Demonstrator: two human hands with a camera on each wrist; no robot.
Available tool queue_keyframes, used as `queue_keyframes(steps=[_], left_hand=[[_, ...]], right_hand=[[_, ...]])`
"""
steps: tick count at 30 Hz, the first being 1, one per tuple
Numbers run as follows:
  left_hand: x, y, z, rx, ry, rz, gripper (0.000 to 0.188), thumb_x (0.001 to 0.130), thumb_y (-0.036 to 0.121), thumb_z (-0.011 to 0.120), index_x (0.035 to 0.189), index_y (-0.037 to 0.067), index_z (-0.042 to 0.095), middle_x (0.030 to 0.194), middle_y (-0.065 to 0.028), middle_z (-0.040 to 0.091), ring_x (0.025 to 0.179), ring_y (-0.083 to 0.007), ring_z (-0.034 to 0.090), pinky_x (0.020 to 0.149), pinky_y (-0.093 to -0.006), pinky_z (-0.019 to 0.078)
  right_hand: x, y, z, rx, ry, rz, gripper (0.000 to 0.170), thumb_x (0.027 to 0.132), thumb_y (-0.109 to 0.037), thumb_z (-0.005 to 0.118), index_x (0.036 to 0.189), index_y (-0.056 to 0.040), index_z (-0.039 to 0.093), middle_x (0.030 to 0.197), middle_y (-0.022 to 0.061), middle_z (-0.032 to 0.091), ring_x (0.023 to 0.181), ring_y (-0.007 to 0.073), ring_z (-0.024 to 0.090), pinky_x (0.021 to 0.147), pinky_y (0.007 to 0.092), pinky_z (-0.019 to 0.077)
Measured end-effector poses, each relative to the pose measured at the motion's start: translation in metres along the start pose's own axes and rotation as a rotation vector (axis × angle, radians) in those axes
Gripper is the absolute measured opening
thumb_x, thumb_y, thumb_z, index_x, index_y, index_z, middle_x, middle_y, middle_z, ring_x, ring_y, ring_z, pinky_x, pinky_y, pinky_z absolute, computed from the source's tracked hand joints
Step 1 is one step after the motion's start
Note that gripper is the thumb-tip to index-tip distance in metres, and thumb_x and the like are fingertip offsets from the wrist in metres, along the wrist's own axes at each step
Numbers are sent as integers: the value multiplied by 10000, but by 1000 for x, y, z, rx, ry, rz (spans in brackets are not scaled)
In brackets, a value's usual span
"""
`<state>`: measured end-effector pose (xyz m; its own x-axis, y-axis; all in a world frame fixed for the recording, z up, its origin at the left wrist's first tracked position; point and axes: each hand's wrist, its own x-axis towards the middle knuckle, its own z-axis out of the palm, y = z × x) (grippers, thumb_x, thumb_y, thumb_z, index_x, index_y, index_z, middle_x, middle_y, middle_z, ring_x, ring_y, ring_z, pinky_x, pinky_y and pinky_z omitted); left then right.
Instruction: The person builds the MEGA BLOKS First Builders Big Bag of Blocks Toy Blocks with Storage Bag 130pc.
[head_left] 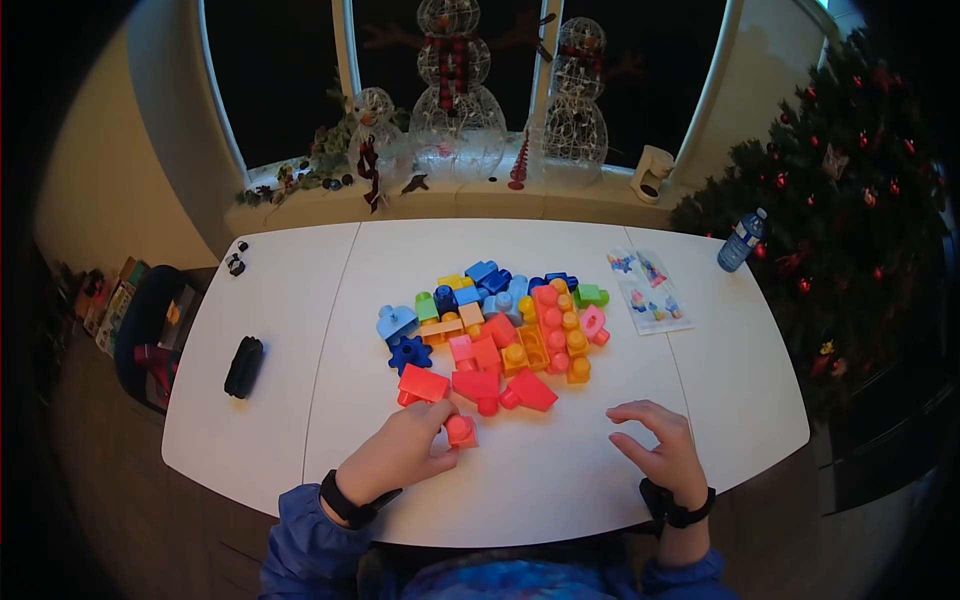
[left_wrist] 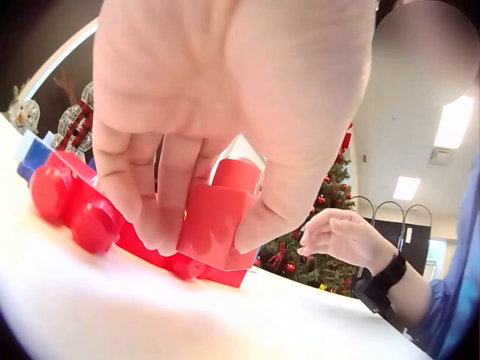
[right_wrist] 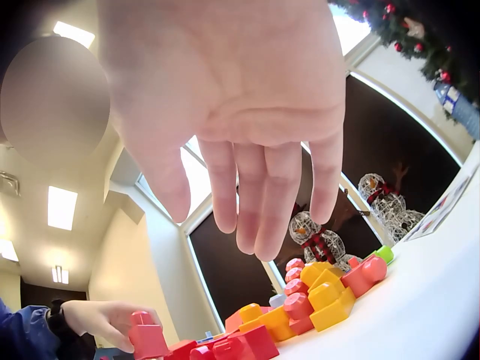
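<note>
My left hand [head_left: 400, 450] pinches a small red one-stud toy block [head_left: 461, 431] between thumb and fingers, at the near edge of the block pile. In the left wrist view that red block [left_wrist: 217, 221] has its stud facing up. Just beyond lie several red blocks [head_left: 424, 383], some with slanted sides. My right hand [head_left: 660, 450] hovers over the table on the right, fingers loosely bent and holding nothing. In the right wrist view, an upright column of red and yellow blocks [right_wrist: 330, 300] lies beyond the fingers of this hand.
Blue, green, yellow and pink blocks [head_left: 495, 300] spread across the middle of the white table [head_left: 250, 440]. A picture sheet [head_left: 650, 292] and a water bottle [head_left: 742, 241] are at the back right. A black case [head_left: 243, 367] lies at the left.
</note>
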<state>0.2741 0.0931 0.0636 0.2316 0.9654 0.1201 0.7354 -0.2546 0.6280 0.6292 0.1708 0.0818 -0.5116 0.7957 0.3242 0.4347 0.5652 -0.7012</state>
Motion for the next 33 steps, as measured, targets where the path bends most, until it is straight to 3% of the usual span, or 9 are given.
queue_keyframes(steps=[7, 10, 16, 18, 24, 28, 33], left_hand=[[2, -6, 19, 28, -125, 3, 312, 854, 148, 748, 1111, 36, 611, 960, -198, 658, 946, -390, 656, 819, -474, 531], [1, -11, 23, 139, -124, -9, 380, 856, 191, 775, 1171, 38, 627, 1004, -194, 666, 991, -379, 657, 852, -460, 538], [-3, 7, 12, 92, 32, 24, 468, 844, 278, 826, 1230, 64, 671, 1064, -141, 693, 1065, -342, 653, 914, -413, 545], [-3, 10, 12, 137, 70, 15, 409, 842, 271, 824, 1176, 72, 698, 1058, -118, 699, 1051, -329, 658, 892, -405, 551], [-2, 14, 27, 196, 80, -56, 331, 822, 258, 834, 1100, 105, 738, 1038, -76, 717, 1014, -302, 675, 848, -399, 559], [-1, 9, 34, 215, 153, 13, 274, 838, 269, 808, 1053, 112, 745, 983, -67, 703, 947, -274, 684, 782, -389, 565], [1, 7, 33, 188, 97, -31, 326, 816, 260, 836, 1091, 117, 738, 1035, -79, 727, 977, -306, 699, 806, -406, 571]], right_hand=[[0, -5, 5, 3, -64, 7, 268, 875, -116, 819, 1119, -39, 736, 1081, 130, 756, 1016, 306, 722, 900, 374, 572], [0, -9, 4, 5, -73, 4, 269, 877, -126, 821, 1119, -42, 738, 1087, 133, 756, 1024, 308, 720, 906, 376, 572], [31, -41, -8, -77, -103, -162, 304, 882, -158, 821, 1155, -62, 728, 1057, 118, 751, 986, 307, 716, 869, 396, 566], [56, -54, -7, -100, -145, -227, 312, 895, -203, 811, 1164, -71, 723, 1021, 107, 744, 967, 303, 711, 823, 403, 561], [136, -27, 67, -427, -162, -359, 356, 882, -342, 779, 1115, -89, 687, 958, 106, 719, 955, 304, 685, 836, 449, 491], [159, -19, 112, -588, -208, -311, 410, 830, -341, 798, 1117, -88, 649, 950, 132, 703, 959, 317, 682, 868, 464, 473], [163, -8, 148, -726, -183, -262, 492, 786, -340, 813, 1145, -61, 624, 961, 123, 714, 955, 311, 692, 860, 451, 456]])
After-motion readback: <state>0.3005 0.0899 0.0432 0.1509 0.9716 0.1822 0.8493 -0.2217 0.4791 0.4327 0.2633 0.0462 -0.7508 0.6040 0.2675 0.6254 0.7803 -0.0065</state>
